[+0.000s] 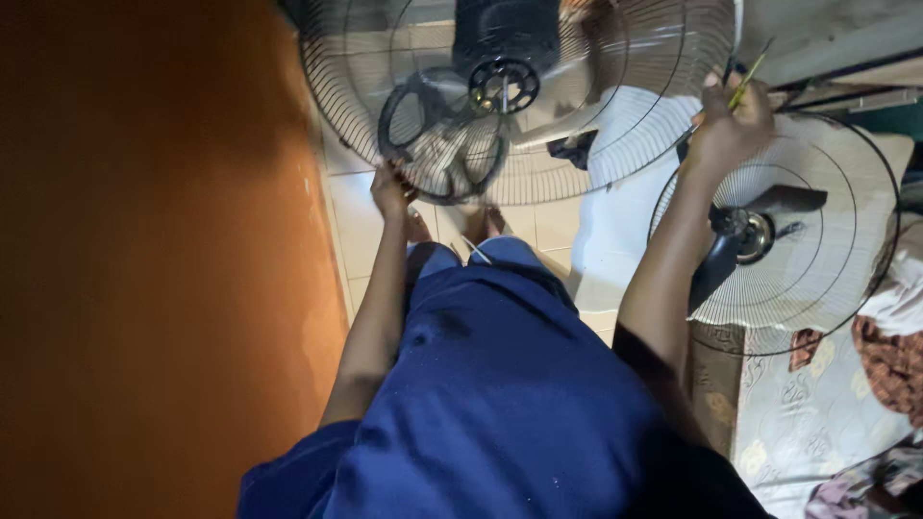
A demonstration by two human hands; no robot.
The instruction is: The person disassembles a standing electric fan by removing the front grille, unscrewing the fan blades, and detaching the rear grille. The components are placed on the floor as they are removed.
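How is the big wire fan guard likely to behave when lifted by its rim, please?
The wire fan guard is thin open mesh, so probably light for its size. Being wide, it may flex and swing. Left hand and right hand grip opposite edges, which suggests it is awkward one-handed.

One head-worn camera looks steeply down, close over the person's arms and lap.

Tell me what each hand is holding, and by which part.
Left hand grips the wire fan guard at its lower rim. Right hand grips the guard's right rim, along with a thin yellow-green tool.
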